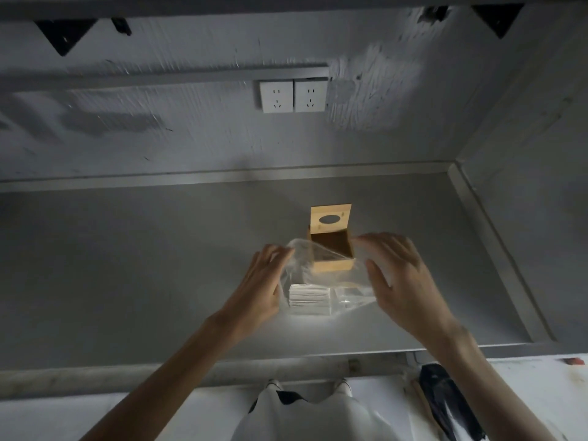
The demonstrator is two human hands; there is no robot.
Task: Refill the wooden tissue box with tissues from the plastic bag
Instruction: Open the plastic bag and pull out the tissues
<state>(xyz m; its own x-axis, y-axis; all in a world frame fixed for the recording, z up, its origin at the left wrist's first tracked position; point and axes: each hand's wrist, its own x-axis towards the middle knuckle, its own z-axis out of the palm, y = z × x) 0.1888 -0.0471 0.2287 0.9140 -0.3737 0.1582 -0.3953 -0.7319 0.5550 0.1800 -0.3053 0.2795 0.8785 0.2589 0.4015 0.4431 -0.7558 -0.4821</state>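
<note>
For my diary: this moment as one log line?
left hand: pinches plastic bag; right hand: holds bag; tissues: in bag; wooden tissue box: lid up

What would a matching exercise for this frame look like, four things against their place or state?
Things:
1. wooden tissue box
2. tissues
3. plastic bag
4. wall sockets

Place or state:
a. mounted on the back wall
b. lid raised, inside dark
c. stacked inside the clear bag
d. held by the left hand and the right hand

Pairs: 1-b, 2-c, 3-d, 4-a.
</note>
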